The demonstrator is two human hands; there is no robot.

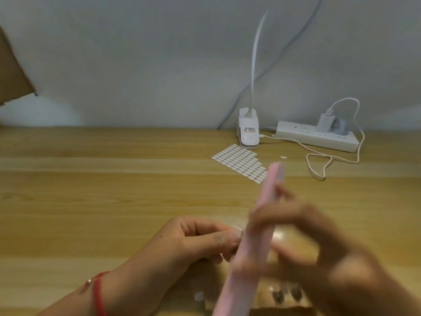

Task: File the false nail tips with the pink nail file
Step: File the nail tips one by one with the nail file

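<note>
One pink nail file (251,238) in right hand (319,242); left hand (196,240) pinches one tip (241,233).

We see a pale pink file (255,224), plain and without pattern. The table (91,179) is honey-tan wood, banded in lighter and darker stripes with fine grain. The sticker sheet (239,163) is white, its small ovals set in tidy rows like a grid. The lamp (248,137) is white, with a label (249,130) printed in red and dark marks. The power strip (316,136), charger (325,122) and cable (319,160) are white too, beside a grey plug (340,126). The wall (136,53) is pale grey-white, the wrist string (98,295) red, and the cardboard (11,71) brown.
</note>
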